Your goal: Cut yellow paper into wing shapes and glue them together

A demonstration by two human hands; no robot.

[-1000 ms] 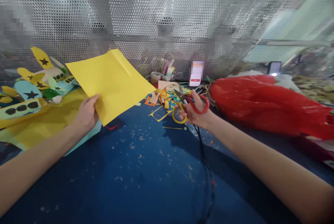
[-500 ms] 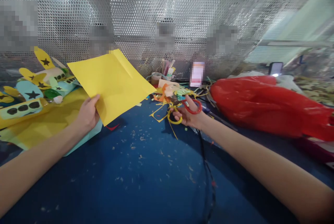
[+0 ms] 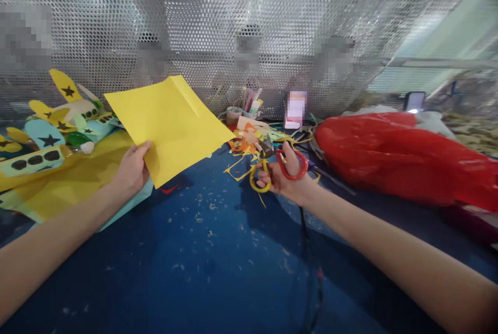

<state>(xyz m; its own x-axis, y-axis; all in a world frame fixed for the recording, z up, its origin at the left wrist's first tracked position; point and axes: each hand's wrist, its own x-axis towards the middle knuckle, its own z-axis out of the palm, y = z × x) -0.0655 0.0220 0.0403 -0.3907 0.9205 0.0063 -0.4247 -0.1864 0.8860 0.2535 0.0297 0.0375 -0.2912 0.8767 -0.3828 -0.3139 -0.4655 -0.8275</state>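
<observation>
My left hand pinches the lower left edge of a yellow paper sheet and holds it up, tilted, above the blue table. One corner of the sheet is folded over. My right hand is closed through the handles of a pair of scissors, one loop red and one yellow. The short blades point away from me into a heap of coloured paper scraps. The scissors are well to the right of the sheet and do not touch it.
Paper planes with black stars and yellow sheets lie at the left. A red plastic bag fills the right side. Cups with pens stand against a perforated metal screen. A black cable runs toward me.
My right hand with the scissors has drawn back slightly toward me and to the right from the scrap heap. The yellow sheet has stayed nearly still.
</observation>
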